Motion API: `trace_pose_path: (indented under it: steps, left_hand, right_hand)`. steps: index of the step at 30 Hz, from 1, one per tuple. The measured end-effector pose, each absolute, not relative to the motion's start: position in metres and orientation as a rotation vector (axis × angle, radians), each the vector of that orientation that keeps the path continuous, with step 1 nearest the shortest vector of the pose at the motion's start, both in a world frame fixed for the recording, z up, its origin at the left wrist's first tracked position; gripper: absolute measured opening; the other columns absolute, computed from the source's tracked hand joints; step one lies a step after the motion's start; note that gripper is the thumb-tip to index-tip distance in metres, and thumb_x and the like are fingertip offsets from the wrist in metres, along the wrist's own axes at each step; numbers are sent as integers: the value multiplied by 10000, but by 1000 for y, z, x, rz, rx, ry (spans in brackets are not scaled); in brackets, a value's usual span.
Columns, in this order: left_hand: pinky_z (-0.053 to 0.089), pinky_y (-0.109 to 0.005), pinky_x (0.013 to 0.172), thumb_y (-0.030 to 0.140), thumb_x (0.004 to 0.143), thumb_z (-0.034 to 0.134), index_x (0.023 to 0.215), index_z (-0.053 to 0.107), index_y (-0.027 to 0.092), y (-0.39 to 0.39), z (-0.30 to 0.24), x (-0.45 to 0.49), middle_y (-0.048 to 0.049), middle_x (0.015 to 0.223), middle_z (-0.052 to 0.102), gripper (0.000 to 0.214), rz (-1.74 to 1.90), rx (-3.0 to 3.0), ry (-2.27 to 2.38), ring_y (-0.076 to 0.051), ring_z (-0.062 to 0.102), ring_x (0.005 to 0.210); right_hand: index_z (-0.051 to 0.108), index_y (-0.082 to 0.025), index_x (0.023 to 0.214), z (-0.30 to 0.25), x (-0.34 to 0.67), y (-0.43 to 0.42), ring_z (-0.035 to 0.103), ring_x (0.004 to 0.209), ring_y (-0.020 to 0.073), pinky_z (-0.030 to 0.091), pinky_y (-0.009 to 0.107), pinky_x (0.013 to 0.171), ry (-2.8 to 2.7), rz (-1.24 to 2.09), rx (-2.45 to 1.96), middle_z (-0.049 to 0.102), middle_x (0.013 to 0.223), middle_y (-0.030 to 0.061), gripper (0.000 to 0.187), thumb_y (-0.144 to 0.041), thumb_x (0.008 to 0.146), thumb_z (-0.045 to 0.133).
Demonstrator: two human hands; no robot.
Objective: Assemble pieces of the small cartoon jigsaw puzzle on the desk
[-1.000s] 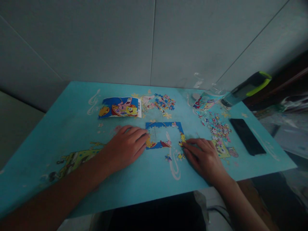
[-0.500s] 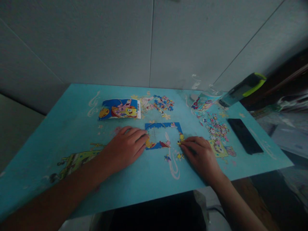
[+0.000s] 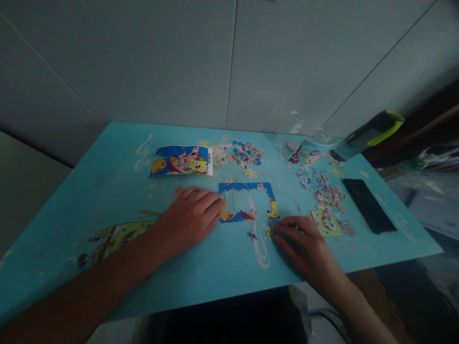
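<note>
A part-built puzzle frame (image 3: 247, 199) with a blue border lies in the middle of the turquoise table (image 3: 201, 267). My left hand (image 3: 190, 217) lies flat beside its left edge, fingers stretched out and touching the frame's lower left corner. My right hand (image 3: 306, 246) rests below the frame's lower right corner, its fingertips on a small loose yellow piece (image 3: 268, 233). Another loose piece (image 3: 251, 235) sits just left of that one. I cannot tell whether the right fingers pinch the piece or only press on it.
A picture card (image 3: 181, 161) lies at the back left. Loose piece piles sit behind the frame (image 3: 244, 154) and to the right (image 3: 322, 188). A black phone (image 3: 369, 204), a clear bag (image 3: 308, 150) and a grey-green device (image 3: 369, 134) lie at the right.
My right hand has slid down from the frame's lower right corner to the loose yellow piece below it. The left hand has stayed put.
</note>
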State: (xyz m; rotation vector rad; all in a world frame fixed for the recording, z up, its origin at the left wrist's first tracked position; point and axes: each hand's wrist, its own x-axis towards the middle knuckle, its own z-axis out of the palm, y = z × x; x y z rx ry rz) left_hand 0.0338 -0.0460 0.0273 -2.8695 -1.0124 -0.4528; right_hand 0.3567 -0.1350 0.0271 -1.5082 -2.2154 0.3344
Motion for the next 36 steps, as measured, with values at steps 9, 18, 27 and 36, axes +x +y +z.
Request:
trace_pose_path:
  steps: [9, 18, 27, 36]
  left_hand:
    - [423, -497, 966, 202, 1005, 545, 1226, 663, 153, -45, 27, 33, -114, 1254, 685, 255, -453, -2857, -994, -288, 626, 1107]
    - [421, -495, 961, 198, 1003, 551, 1242, 654, 164, -45, 27, 34, -110, 1256, 682, 263, -446, -2874, -1000, -283, 622, 1113]
    - [422, -503, 977, 200, 1000, 551, 1205, 673, 175, -45, 26, 33, -114, 1273, 676, 239, -443, -2880, -988, -290, 621, 1131]
    - [423, -508, 987, 199, 998, 553, 1203, 678, 170, -46, 26, 32, -117, 1271, 674, 242, -430, -2890, -1005, -295, 618, 1141]
  right_hand:
    - [756, -260, 1067, 27, 354, -131, 632, 1058, 272, 538, 477, 927, -2181, 418, -1522, 665, 1132, 93, 144, -271, 969, 652]
    - [719, -256, 970, 32, 352, -126, 687, 954, 242, 561, 433, 871, -2098, 555, -1559, 730, 1013, 58, 45, -252, 942, 685]
    - [753, -264, 1034, 37, 353, -97, 724, 934, 246, 586, 405, 818, -1928, 615, -1572, 778, 1028, 57, 152, -326, 991, 622]
    - [733, -248, 1042, 40, 347, -71, 688, 974, 235, 557, 400, 868, -2033, 703, -1389, 749, 1027, 65, 159, -281, 1017, 579]
